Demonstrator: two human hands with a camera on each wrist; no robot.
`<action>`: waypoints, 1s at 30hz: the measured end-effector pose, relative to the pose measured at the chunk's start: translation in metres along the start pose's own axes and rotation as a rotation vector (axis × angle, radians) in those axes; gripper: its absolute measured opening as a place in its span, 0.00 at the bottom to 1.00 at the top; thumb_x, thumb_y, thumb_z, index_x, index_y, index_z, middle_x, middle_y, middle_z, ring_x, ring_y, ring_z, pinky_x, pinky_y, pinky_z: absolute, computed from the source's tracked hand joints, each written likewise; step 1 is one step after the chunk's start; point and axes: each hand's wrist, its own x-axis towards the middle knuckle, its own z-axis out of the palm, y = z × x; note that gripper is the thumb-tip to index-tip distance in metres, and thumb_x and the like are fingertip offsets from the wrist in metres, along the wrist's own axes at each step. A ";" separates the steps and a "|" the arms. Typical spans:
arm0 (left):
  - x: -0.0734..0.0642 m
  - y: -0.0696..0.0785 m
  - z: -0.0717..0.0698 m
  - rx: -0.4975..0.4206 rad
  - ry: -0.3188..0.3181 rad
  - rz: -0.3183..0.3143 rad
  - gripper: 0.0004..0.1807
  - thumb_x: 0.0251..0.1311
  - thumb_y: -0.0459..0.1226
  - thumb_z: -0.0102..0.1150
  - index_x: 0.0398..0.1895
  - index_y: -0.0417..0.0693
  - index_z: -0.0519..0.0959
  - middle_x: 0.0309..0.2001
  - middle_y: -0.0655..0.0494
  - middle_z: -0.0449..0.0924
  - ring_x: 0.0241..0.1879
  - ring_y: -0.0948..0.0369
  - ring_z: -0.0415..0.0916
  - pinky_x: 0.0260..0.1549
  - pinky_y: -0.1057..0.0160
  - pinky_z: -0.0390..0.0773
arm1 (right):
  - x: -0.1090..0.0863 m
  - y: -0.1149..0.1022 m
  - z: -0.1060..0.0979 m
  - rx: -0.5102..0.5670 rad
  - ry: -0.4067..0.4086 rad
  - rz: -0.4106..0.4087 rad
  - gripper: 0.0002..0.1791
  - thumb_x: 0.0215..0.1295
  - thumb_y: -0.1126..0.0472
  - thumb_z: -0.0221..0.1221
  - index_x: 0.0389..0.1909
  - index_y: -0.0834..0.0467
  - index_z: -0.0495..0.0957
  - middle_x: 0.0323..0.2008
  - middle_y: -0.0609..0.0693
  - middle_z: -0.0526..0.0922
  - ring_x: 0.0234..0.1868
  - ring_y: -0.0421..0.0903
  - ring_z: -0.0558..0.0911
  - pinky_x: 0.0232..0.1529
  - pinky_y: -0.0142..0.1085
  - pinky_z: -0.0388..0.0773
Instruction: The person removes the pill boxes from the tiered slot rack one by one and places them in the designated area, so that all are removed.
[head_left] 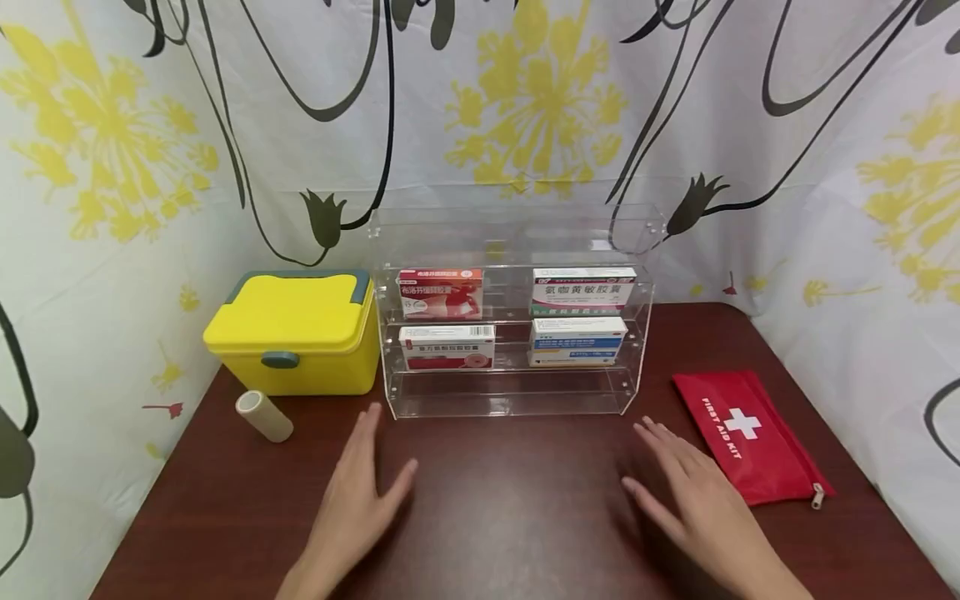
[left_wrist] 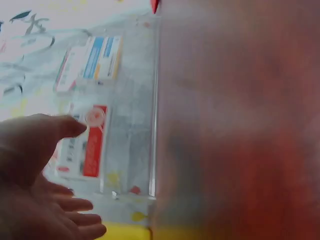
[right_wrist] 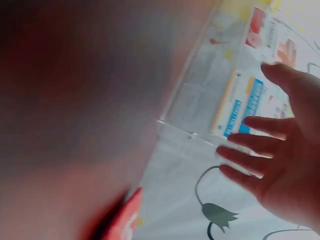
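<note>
My left hand is over the table at front left with its fingers extended and nothing held. On the other side my right hand also has straight, spread fingers and holds nothing; it is nearest the red first aid kit pouch. Between and beyond the hands stands a clear acrylic rack. Its upper tier bears a red medicine box at left and a white-and-green medicine box at right. Below them sit a white-and-red medicine box and a white-and-blue medicine box.
A yellow lidded box with a grey latch stands left of the rack. In front of it a short beige tube lies on the dark brown table. A flower-patterned curtain surrounds the table's back and sides.
</note>
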 end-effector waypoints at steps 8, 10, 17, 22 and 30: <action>0.044 -0.030 0.017 -0.543 -0.041 -0.157 0.48 0.60 0.48 0.68 0.77 0.53 0.51 0.75 0.52 0.52 0.73 0.57 0.50 0.69 0.55 0.55 | 0.073 0.022 -0.025 0.131 0.160 -0.129 0.29 0.65 0.48 0.63 0.64 0.55 0.74 0.57 0.53 0.78 0.57 0.51 0.77 0.64 0.24 0.61; 0.051 -0.035 0.024 -0.597 -0.053 -0.173 0.48 0.60 0.46 0.68 0.77 0.56 0.50 0.75 0.53 0.51 0.73 0.59 0.49 0.70 0.57 0.53 | 0.092 0.027 -0.026 0.115 0.177 -0.170 0.26 0.67 0.49 0.61 0.62 0.58 0.75 0.56 0.54 0.78 0.56 0.51 0.77 0.62 0.32 0.69; 0.066 -0.039 0.036 -0.755 -0.056 -0.214 0.48 0.60 0.40 0.69 0.78 0.60 0.49 0.76 0.55 0.49 0.74 0.55 0.47 0.70 0.54 0.52 | 0.135 0.036 -0.022 0.042 0.181 -0.296 0.30 0.49 0.71 0.71 0.57 0.64 0.77 0.53 0.60 0.78 0.52 0.56 0.77 0.48 0.51 0.79; 0.071 -0.041 0.041 -0.789 -0.065 -0.207 0.50 0.59 0.39 0.69 0.78 0.63 0.49 0.75 0.56 0.51 0.73 0.55 0.49 0.70 0.51 0.51 | 0.144 0.037 -0.020 0.017 0.170 -0.314 0.28 0.47 0.72 0.73 0.53 0.64 0.79 0.46 0.58 0.80 0.45 0.54 0.79 0.42 0.49 0.81; 0.078 -0.047 0.048 -0.784 -0.028 -0.133 0.48 0.58 0.39 0.70 0.77 0.63 0.53 0.73 0.58 0.56 0.71 0.57 0.56 0.69 0.52 0.55 | 0.153 0.039 -0.015 0.037 0.135 -0.286 0.24 0.48 0.72 0.73 0.49 0.62 0.82 0.43 0.55 0.80 0.37 0.49 0.81 0.33 0.46 0.82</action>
